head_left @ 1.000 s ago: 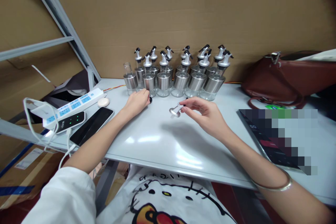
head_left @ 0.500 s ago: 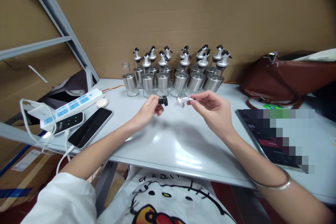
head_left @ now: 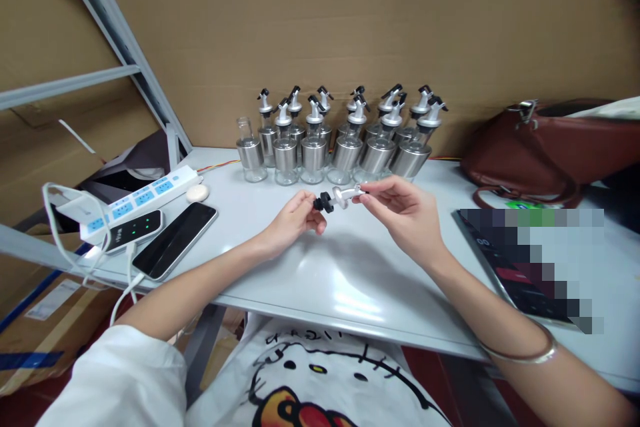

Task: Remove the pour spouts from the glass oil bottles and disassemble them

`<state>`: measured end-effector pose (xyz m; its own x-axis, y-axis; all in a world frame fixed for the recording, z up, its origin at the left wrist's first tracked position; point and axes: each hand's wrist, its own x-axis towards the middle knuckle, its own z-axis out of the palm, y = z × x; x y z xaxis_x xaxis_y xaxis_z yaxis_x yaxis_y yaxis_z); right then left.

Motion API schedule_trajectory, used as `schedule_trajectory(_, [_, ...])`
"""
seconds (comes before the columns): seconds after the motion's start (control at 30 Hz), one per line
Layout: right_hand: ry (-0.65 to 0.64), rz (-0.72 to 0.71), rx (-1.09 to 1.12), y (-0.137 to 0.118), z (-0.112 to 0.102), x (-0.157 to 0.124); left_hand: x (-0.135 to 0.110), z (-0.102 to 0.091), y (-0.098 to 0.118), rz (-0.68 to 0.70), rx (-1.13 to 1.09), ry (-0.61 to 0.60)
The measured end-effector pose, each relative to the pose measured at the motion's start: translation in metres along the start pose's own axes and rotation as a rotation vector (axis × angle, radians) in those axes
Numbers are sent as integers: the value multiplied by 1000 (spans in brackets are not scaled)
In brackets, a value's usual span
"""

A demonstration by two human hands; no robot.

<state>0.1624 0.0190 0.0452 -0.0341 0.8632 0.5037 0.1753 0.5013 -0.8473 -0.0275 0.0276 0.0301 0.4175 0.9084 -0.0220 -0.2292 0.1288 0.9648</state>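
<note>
Above the white table (head_left: 320, 280), my left hand (head_left: 293, 220) pinches a small black stopper (head_left: 323, 202). My right hand (head_left: 403, 210) holds a silver pourer spout (head_left: 345, 195) by its nozzle end. The stopper touches the spout's wide end between the two hands. Behind them stand several glass-and-steel dispenser bottles (head_left: 345, 147) fitted with spouts, and one bottle without a spout (head_left: 249, 153) at the left end.
A power strip (head_left: 143, 197), a power bank (head_left: 133, 230), a black phone (head_left: 175, 240) and white cables lie at the left. A brown leather bag (head_left: 545, 147) and a dark tablet (head_left: 515, 267) sit at the right. Cardboard walls the back; a metal shelf frame (head_left: 125, 67) stands left.
My left hand lifted the black stopper off the table by the bottles and brought it right to the spout. My right hand raised the spout to meet it; the two parts now touch.
</note>
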Motion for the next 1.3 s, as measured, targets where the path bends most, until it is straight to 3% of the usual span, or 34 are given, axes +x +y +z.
schedule_trajectory(0.47, [-65,21,3,5,3,-1,5,-4,-7,-13,-24,7])
schedule_trajectory(0.77, [-32,-6,18,5,4,-2,3,-5,-6,-18,-28,-22])
schedule_trajectory(1.3, [-162,43,-8,9,4,-2,6,-8,-5,2,-76,-4])
